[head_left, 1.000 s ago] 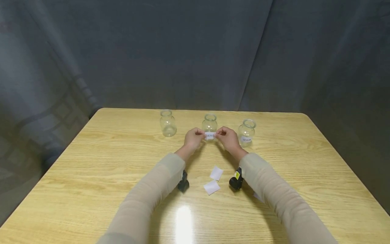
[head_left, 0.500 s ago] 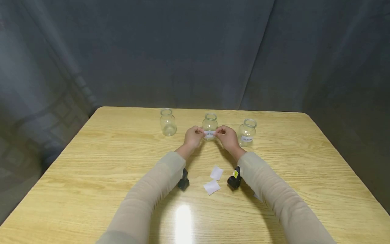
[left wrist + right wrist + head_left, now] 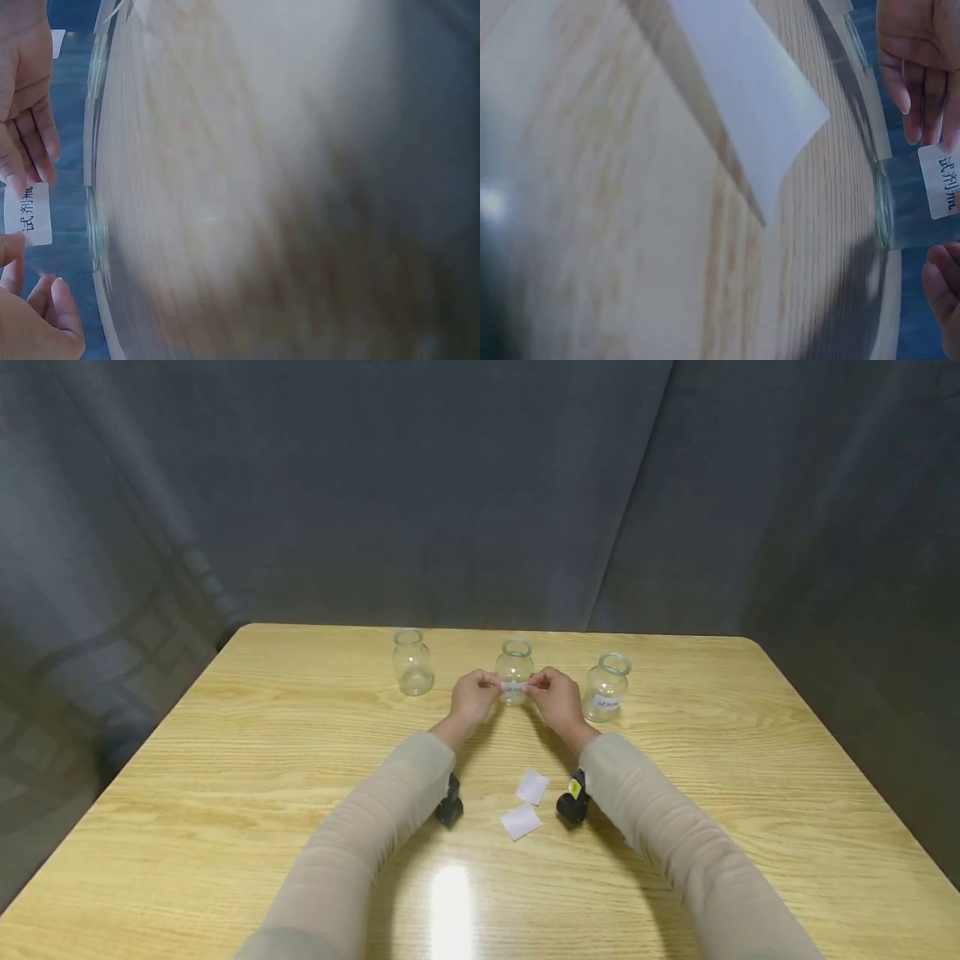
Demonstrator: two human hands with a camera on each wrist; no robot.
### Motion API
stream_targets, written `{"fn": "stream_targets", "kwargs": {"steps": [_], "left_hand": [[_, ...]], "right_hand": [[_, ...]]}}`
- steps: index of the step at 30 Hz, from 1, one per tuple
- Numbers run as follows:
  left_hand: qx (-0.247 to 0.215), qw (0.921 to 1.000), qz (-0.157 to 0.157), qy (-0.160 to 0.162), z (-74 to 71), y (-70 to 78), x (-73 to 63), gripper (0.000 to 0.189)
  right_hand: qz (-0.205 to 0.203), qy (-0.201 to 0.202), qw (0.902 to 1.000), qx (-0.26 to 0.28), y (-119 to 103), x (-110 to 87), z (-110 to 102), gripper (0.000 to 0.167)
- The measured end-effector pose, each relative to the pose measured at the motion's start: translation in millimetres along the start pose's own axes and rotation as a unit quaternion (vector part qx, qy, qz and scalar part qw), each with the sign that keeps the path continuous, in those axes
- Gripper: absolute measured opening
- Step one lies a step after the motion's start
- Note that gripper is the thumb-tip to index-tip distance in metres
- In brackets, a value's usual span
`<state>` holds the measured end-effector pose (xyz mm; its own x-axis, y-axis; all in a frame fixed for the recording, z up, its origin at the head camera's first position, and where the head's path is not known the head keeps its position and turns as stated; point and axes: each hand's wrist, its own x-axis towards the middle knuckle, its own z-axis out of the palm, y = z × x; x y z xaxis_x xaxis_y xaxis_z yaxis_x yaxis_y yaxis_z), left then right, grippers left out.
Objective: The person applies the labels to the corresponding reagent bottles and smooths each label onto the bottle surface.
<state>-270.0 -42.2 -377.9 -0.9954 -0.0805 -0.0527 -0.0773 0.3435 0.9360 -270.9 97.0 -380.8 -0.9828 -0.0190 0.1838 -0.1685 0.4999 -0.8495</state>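
A clear glass jar (image 3: 515,662) stands upright in the middle of the back row. Over its front lies a white label (image 3: 514,688) with dark handwritten characters. My left hand (image 3: 474,700) pinches the label's left end between thumb and forefinger, while my right hand (image 3: 558,702) does the same at the right end. Seen from the left wrist, the label (image 3: 28,216) spans the gap between both hands' fingertips. The right wrist view has it against the glass, with the jar's base (image 3: 885,202) on the table.
A plain glass jar (image 3: 413,664) stands to the left. To the right is another jar (image 3: 608,681) bearing a similar label. Two white paper pieces (image 3: 533,786) lie nearer me, and one more (image 3: 628,842) is mostly hidden by the right sleeve. A dark curtain (image 3: 450,493) hangs behind the table.
My right forearm and its wrist camera have shifted slightly left. Both hands keep their hold on the label at the middle jar, and the jars stay in place.
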Motion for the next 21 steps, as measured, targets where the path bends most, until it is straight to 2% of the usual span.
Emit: {"fn": "stream_targets", "kwargs": {"steps": [4, 11, 17, 21], "left_hand": [[0.003, 1.0, 0.001, -0.002, -1.2, -0.3, 1.3, 0.008], [0.029, 0.9994, 0.018, -0.005, -5.4, -1.7, 5.0, 0.016], [0.029, 0.998, 0.035, -0.043, -11.5, -2.0, 10.6, 0.04], [0.061, 0.9949, 0.049, -0.064, -14.5, -2.4, 14.4, 0.04]], "right_hand": [[0.007, -0.006, 0.9999, 0.006, -0.1, 0.4, -1.0, 0.019], [0.022, -0.02, 0.9992, 0.025, 0.8, 3.8, -2.7, 0.042], [0.02, -0.036, 0.9991, 0.003, 1.7, 6.1, -3.5, 0.049], [0.021, -0.049, 0.9986, 0.007, 2.0, 5.7, -4.2, 0.049]]}}
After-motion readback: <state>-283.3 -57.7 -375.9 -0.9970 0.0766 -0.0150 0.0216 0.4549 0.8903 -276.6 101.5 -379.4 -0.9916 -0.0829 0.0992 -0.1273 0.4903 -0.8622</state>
